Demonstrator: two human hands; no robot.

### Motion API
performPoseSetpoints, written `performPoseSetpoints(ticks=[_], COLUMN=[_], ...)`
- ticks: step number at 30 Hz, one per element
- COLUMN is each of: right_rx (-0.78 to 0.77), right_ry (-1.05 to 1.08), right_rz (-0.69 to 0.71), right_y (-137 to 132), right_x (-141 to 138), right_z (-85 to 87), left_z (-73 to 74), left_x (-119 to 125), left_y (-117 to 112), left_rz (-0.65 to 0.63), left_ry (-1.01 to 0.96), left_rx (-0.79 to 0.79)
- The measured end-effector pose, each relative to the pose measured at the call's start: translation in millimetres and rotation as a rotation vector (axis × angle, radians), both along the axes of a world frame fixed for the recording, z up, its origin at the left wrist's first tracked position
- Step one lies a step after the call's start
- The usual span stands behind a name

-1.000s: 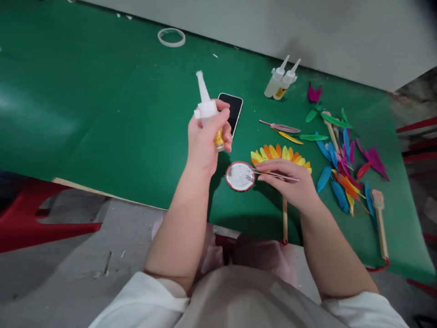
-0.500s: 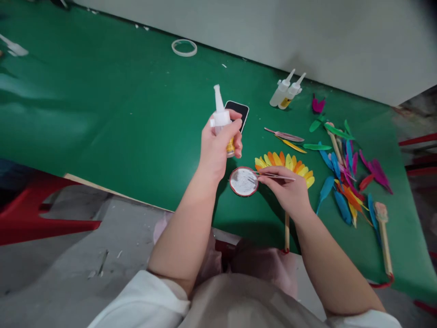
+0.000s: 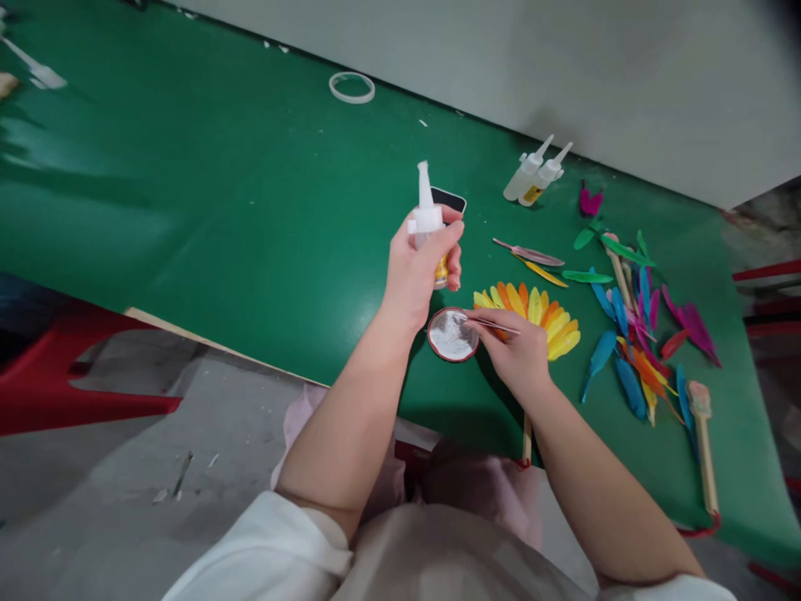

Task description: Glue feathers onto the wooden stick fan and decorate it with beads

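My left hand [image 3: 425,259] is wrapped around a small glue bottle [image 3: 429,220] with a white cap, a long upright nozzle and a yellow label. Between the fingers of my right hand [image 3: 516,346] is a pair of thin metal tweezers [image 3: 501,325], pointing left over a small round dish [image 3: 430,344]. Its rim is red, and white, powdery-looking stuff lies inside. Under and behind the right hand spreads a fan of yellow and orange feathers [image 3: 534,305]. Its wooden handle [image 3: 526,438] points towards me, partly hidden by my wrist.
Loose coloured feathers [image 3: 632,325] and a wooden handle [image 3: 706,459] lie on the right of the green table [image 3: 250,250]. Two more bottles [image 3: 531,179] stand at the back. A phone [image 3: 451,199] is partly behind my left hand, with a tape roll [image 3: 351,88] farther left.
My left hand has moved a little right with the glue bottle, covering more of the phone. My right hand has shifted slightly left at the dish with the tweezers. The view has shifted slightly.
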State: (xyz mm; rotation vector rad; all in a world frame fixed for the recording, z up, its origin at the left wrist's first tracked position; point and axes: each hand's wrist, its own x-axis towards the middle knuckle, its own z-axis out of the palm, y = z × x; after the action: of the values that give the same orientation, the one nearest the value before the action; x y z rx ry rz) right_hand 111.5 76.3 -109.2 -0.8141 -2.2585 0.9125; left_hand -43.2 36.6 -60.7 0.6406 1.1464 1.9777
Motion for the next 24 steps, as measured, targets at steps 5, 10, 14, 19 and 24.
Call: performPoseSetpoints(ticks=[5,10,14,19,24], right_rx=[0.072,0.112,0.102,0.075,0.054], right_ry=[-0.029,-0.049,-0.044,-0.049,-0.059], right_rz=[0.023,0.043,0.037,0.045,0.039], right_y=[-1.3,-2.1,-2.3,-2.2,-2.1], right_x=[-0.6,0.2,0.0,-0.4,-0.4], right_z=[-1.0,-1.8,-1.9,-2.4,-3.8], left_z=[0.8,0.1,-1.3,-1.0,0.6], left_x=[0.4,0.2,-0.1,0.1,0.4], left_y=[-0.2,0.0,0.3,0.7,0.3], left_rz=[0.008,0.019,0.024,0.02,0.022], left_ry=[0.002,0.007,0.011,0.003,0.009], left_rx=[-0.014,-0.031,-0.032,-0.015,-0.041])
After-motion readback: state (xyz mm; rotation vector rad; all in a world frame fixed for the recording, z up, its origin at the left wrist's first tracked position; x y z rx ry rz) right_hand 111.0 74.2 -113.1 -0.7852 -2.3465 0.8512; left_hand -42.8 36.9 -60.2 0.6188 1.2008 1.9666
